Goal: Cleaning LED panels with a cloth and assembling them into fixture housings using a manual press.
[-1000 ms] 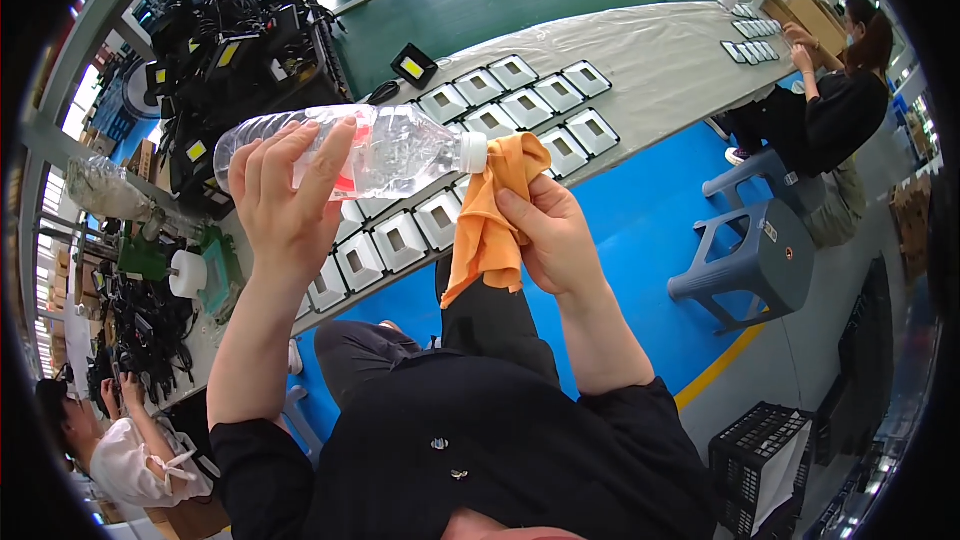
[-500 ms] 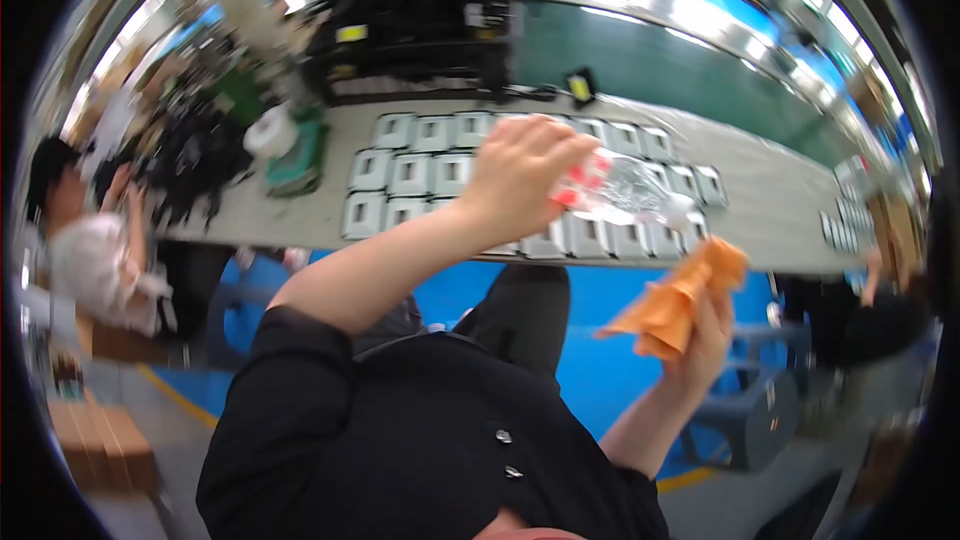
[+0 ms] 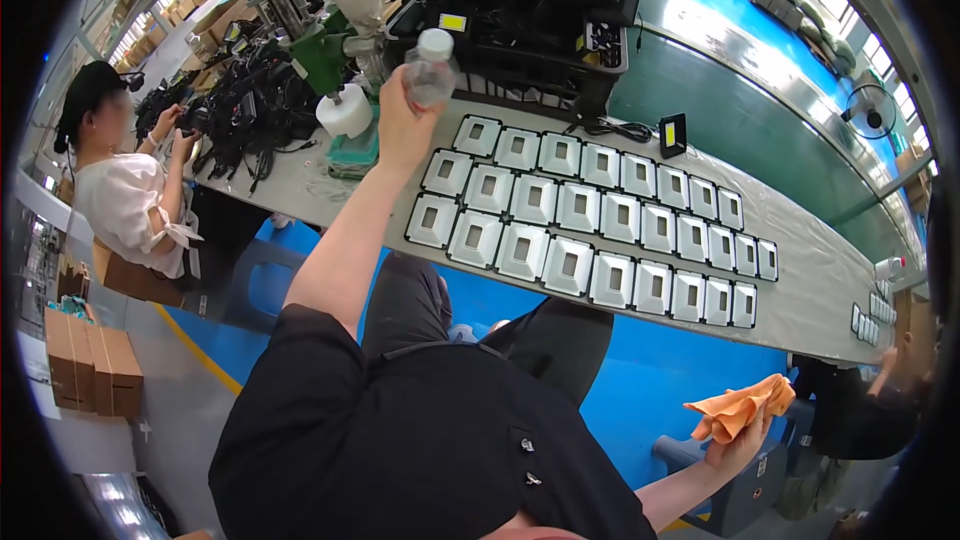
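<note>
We have our left hand curled around a clear plastic bottle with a white cap, raised over the long grey-covered table, near a white cylindrical roll. Our right hand grips a bunched orange cloth, fingers partly hidden, off the table's near edge. On the table: three rows of white, black-edged frames.

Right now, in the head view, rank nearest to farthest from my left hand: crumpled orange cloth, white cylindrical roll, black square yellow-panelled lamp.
1. White roll: left of your left hand.
2. Black lamp: to the right.
3. Orange cloth: lower right, in right hand.
</note>
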{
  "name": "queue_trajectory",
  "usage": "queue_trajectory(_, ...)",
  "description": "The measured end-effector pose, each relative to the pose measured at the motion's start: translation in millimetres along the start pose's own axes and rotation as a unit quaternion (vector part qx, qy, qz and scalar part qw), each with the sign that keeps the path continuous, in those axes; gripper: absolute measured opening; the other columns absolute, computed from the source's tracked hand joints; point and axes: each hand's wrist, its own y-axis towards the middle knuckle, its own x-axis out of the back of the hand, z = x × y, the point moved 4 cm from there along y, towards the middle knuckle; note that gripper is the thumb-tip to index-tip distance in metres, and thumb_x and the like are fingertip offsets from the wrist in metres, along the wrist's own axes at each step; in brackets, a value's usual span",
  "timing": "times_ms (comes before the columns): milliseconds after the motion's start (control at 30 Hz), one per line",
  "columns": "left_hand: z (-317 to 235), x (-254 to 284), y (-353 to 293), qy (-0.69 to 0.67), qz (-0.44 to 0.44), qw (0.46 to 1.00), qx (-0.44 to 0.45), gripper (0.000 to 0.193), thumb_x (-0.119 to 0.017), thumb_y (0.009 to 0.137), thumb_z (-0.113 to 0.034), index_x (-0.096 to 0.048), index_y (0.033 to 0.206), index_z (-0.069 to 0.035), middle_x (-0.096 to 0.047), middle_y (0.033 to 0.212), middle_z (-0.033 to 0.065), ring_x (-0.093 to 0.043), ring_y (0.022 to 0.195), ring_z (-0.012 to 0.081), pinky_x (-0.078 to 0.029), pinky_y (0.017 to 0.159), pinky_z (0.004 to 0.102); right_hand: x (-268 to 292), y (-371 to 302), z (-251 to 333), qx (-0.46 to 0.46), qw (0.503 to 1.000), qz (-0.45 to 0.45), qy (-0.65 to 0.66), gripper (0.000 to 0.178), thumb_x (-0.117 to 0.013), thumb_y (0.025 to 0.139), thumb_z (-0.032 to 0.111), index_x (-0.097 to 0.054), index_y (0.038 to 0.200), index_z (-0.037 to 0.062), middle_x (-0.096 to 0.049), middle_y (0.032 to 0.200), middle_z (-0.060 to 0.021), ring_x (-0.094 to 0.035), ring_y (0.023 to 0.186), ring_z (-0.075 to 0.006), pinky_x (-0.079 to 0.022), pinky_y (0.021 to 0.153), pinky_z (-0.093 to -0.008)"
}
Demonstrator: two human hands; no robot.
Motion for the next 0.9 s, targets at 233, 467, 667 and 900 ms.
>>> queue_trajectory(233,39.8,-19.1,22.3,0.044,-0.014,0.998,0.052,0.068,-0.073,0.078,-0.021,-0.039,0.132,0.002,-0.054,0.118,0.0241,-0.053,0.109,0.0364,-0.042,0.093,0.0399,-15.4,0.5,-6.4,-0.014,1.0,0.007,0.02,0.044,-0.054,0.097,0.026,-0.041,0.133,0.0055,-0.062,0.104,-0.015,-0.067,0.085,-0.027,-0.058,0.071,-0.0339)
queue_trajectory(467,3.0,-2.6,-24.0,0.025,-0.043,0.987,0.151,0.065,-0.07,0.08,-0.025,-0.041,0.131,0.004,-0.052,0.123,0.0198,-0.05,0.115,0.0329,-0.04,0.097,0.0384,-14.0,2.7,-5.0,-0.015,0.999,0.014,0.044,0.038,-0.05,0.098,0.019,-0.044,0.132,0.0041,-0.059,0.108,-0.0122,-0.065,0.087,-0.0255,-0.056,0.077,-0.0383)
queue_trajectory(667,-168.7,-112.3,-38.4,-0.068,0.31,0.924,-0.214,0.059,-0.068,0.077,-0.013,-0.044,0.13,-0.009,-0.053,0.123,0.0123,-0.054,0.112,0.0314,-0.048,0.09,0.0381,3.3,19.0,-23.1,-0.019,0.992,0.012,0.126,0.038,-0.05,0.098,0.018,-0.043,0.132,0.0049,-0.061,0.11,-0.0127,-0.068,0.089,-0.0276,-0.059,0.078,-0.0404)
queue_trajectory(900,-174.8,-293.9,21.8,0.099,0.488,0.838,-0.223,0.091,-0.063,0.07,-0.004,-0.019,0.149,-0.014,-0.024,0.154,0.0101,-0.035,0.136,0.0284,-0.038,0.108,0.0368,24.3,-8.1,-5.0,0.005,0.995,-0.03,0.092,0.037,-0.049,0.099,0.02,-0.042,0.132,0.0069,-0.063,0.106,-0.0127,-0.069,0.085,-0.0268,-0.06,0.071,-0.0354)
